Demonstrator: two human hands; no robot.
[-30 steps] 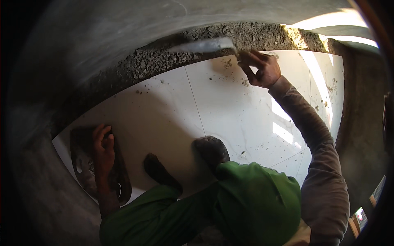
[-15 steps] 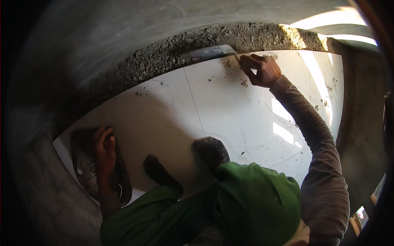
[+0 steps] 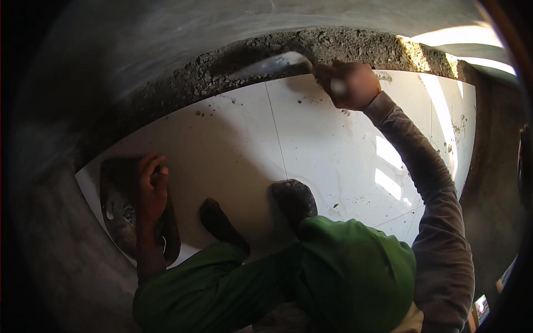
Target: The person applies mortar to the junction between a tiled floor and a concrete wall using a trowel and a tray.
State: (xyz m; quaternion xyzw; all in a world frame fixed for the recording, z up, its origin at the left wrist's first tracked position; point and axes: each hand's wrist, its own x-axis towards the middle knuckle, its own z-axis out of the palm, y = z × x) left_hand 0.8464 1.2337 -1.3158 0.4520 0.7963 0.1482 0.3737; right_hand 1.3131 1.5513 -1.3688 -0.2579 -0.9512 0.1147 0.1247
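My right hand (image 3: 350, 86) is closed on a trowel (image 3: 267, 65) with a pale, blurred blade, lying over a strip of rough grey mortar (image 3: 366, 50) between the white tiles and the wall. My left hand (image 3: 152, 183) is open, fingers apart and loosely bent, above a dark pan (image 3: 112, 226) holding some grey lumpy material at the left. White veined tiles (image 3: 250, 139), dotted with crumbs and crossed by thin joint lines, lie below both hands.
Grey plastered walls (image 3: 166, 33) curve round the top and left. My two dark feet (image 3: 293, 202) stand on the tiles, below green clothed legs (image 3: 211, 283). Bright sunlight patches fall at the upper right, and pale wooden pieces show at the lower right edge.
The camera view has shifted slightly. My right hand and the trowel have moved a little along the mortar strip and are blurred. My left hand appears slightly higher in the picture.
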